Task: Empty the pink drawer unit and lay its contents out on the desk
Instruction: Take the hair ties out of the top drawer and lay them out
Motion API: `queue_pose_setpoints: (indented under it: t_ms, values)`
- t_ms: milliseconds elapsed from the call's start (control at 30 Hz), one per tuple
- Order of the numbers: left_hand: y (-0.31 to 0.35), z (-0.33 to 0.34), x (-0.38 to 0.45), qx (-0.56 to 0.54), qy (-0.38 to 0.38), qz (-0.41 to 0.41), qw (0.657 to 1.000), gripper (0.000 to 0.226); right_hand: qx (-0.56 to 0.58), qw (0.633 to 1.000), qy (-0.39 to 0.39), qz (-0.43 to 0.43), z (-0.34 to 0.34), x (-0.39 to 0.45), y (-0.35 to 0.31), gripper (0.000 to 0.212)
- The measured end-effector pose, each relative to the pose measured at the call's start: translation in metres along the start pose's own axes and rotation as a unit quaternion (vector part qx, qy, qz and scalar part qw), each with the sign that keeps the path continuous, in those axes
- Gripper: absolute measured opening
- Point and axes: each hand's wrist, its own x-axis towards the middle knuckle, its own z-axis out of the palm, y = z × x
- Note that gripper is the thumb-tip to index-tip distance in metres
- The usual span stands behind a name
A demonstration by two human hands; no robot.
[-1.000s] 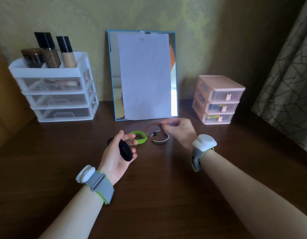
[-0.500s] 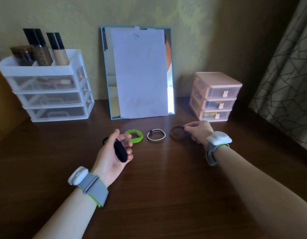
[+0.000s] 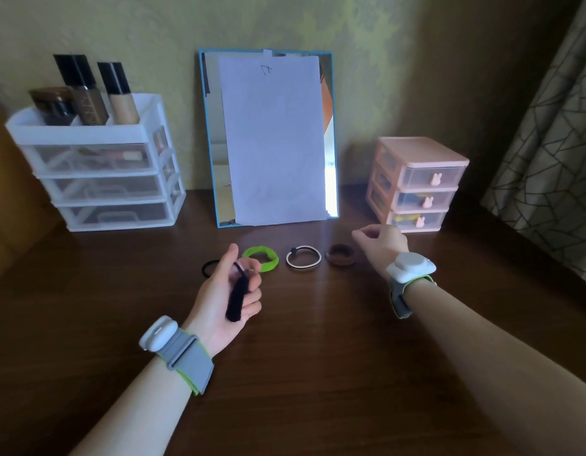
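Left hand (image 3: 224, 292) grip curled around black hair tie (image 3: 238, 296); right hand (image 3: 382, 246) grip loosely curled, empty.

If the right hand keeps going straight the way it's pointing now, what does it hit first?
Judging by the forearm's line, the right hand heads up-left toward the mirror. No object shows on the desk between them, so probably the mirror's lower edge, though depth is unclear.

Four hair ties (image 3: 303, 257) lie in a row before the mirror (image 3: 268, 139) — drawer unit (image 3: 416, 184) right.
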Motion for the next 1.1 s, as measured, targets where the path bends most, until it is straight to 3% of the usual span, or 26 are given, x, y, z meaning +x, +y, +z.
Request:
queue_pose_setpoints:
  t_ms: [67,200,333,500,600,967,1100]
  values:
    - [-0.001,0.002,-0.001,0.008,-0.008,-0.008,1.0,0.046,0.069,0.997,-0.004,-0.043,0.01,-0.014,-0.018,0.014]
    - [-0.001,0.004,-0.004,0.011,-0.036,-0.018,0.999,0.047,0.086,0.98,-0.137,-0.117,0.042,-0.049,-0.057,0.016]
    - [0.0,0.006,-0.008,0.022,-0.06,-0.023,0.998,0.052,0.129,0.934,-0.304,-0.136,0.059,-0.073,-0.077,0.021]
    - [0.004,0.006,-0.012,0.003,-0.114,-0.045,0.992,0.055,0.171,0.895,-0.392,-0.125,0.061,-0.078,-0.079,0.023]
    - [0.003,0.005,-0.011,0.002,-0.126,-0.056,0.99,0.055,0.195,0.891,-0.395,-0.109,0.06,-0.075,-0.076,0.02]
    - [-0.006,0.006,-0.004,0.104,-0.024,0.006,0.994,0.036,0.252,0.918,-0.293,-0.088,0.034,-0.065,-0.054,0.004]
    - [-0.004,0.006,-0.005,0.113,0.013,0.021,0.993,0.041,0.284,0.927,-0.242,-0.045,0.017,-0.054,-0.043,0.005]
